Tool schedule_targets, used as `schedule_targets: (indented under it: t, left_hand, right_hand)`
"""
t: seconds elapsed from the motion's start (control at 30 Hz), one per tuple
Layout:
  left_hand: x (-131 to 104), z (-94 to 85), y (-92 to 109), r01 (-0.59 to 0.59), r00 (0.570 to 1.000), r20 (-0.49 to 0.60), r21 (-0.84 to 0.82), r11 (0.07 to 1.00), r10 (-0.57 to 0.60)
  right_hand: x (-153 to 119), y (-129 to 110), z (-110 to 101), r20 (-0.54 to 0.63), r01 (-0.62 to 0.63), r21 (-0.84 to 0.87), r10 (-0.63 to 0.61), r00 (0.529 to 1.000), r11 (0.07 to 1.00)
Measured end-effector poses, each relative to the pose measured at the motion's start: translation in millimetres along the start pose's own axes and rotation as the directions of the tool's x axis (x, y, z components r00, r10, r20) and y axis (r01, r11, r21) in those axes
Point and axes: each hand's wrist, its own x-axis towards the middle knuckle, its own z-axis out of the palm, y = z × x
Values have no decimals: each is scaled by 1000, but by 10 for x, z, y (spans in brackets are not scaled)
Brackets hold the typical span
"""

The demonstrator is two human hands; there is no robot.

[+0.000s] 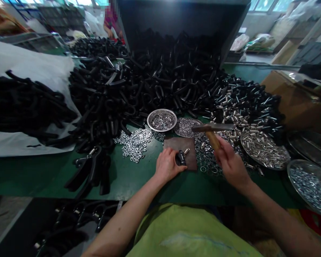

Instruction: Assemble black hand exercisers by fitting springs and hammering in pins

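My left hand [168,165] is closed around a small black plastic part [181,158], pressing it down on a brown square pad [179,143]. A metal spring [186,151] sticks out at the part's upper right. My right hand [231,162] grips the wooden handle of a hammer [214,140], raised above the loose rings at the pad's right. The hammer's dark head [216,127] points left, apart from the black part. Just beyond the pad stand a steel bowl [162,111] of small metal pieces and a shallow dish [187,127] of tiny pins.
White washers [135,144] lie left of the pad, metal rings [208,160] right. Black handles [149,82] heap across the back; several assembled clamps [92,169] lie left. Springs, a tray of pins [266,150], a bowl [310,182] and a cardboard box [291,96] stand right. Another person [111,21] is behind.
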Motion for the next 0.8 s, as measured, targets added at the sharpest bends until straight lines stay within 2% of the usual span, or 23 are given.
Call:
schedule_targets:
  t: [0.07,0.13,0.2,0.3,0.33,0.37,0.47,0.5,0.57,0.63,0.7,0.8]
  left_hand:
    - [2,1,2,0,1000,-1,-6,1000,0]
    - [3,4,4,1,1000,1,-10,1000,-1]
    - [4,9,4,1,1000,2,-8,1000,-1]
    - [3,15,-1,-3,1000,-4,0,1000,3]
    - [2,16,-2,-2,1000,-8,1,1000,2]
    - [2,16,-4,-1,1000,-8,2,1000,1]
    - [2,15,-2,0,1000,-7,7,1000,0]
    - [3,16,2,-1,1000,-9,10,1000,1]
    - [2,23,14,1,1000,-20,20,1000,0]
    - [-4,38,27,11,999,-38,30,999,-10]
    - [-17,53,35,25,998,-59,25,999,-24]
    - [-39,46,26,47,993,-111,-31,998,-50]
  right_hand:
    - [-91,-124,105,147,129,-66,-119,982,989]
    - [-128,-198,144,259,216,-90,-186,948,972]
    - [-138,-251,102,221,230,-57,-212,952,972]
    - [-172,-286,26,-1,196,10,-196,981,981]
    - [-192,-275,36,-22,193,7,-193,981,981]
    - [-212,-251,68,7,198,-14,-198,980,980]
    - [-229,-125,222,219,215,-118,-186,958,969]
    - [-209,-72,256,243,204,-151,-163,956,967]
    - [-129,53,251,163,131,-231,-95,982,964]
    - [-15,226,155,-12,3,-341,-8,1000,940]
    - [95,455,20,-158,-139,-444,75,985,885]
    - [191,780,-130,-246,-273,-547,160,956,791]
